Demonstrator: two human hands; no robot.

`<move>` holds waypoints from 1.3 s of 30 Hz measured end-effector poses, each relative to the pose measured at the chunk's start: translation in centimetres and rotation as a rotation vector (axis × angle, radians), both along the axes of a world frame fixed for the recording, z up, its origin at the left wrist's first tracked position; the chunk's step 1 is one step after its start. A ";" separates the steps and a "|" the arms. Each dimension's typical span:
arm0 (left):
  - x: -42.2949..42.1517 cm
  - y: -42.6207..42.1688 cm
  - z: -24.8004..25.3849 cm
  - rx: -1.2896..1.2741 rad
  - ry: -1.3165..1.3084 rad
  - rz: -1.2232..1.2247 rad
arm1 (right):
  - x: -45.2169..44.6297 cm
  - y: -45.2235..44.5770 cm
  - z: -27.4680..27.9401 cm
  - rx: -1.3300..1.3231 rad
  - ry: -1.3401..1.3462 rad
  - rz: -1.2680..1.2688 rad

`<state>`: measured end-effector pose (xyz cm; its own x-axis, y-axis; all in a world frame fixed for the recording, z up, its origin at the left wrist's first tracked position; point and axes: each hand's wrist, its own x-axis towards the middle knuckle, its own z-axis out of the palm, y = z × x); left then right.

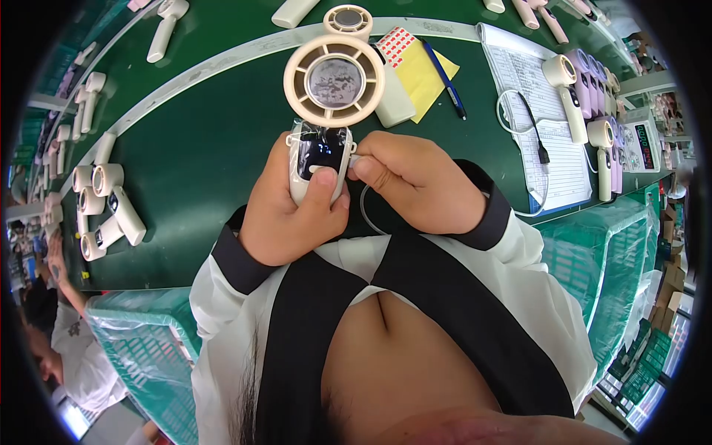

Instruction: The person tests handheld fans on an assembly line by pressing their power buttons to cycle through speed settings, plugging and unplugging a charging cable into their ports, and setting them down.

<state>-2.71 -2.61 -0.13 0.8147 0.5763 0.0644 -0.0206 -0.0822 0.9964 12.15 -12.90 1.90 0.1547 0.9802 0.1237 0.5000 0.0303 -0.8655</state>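
My left hand [278,211] is wrapped round the white handle of a handheld fan [335,81], its thumb lying on the button below a lit display that reads about 77. The fan's round cream head points away from me, with a grey disc in its centre. At the right side of the handle, my right hand [423,182] pinches the plug end of a white cable [363,204]. The fingers cover the plug, so I cannot tell whether it is fully in the fan. Beyond the head lies another fan [348,21].
A blue pen [445,78] and yellow paper [426,89] lie ahead. Right of them are a clipboard with sheets [519,70], a black-tipped cable [544,152] and several upright fans [571,104]. More fans [107,182] stand left. Green crates [141,326] flank me; a co-worker [81,348] is at left.
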 end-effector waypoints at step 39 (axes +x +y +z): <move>17.3 18.5 -0.6 0.972 0.197 0.317 | 0.5 1.0 -3.4 0.362 -0.072 0.181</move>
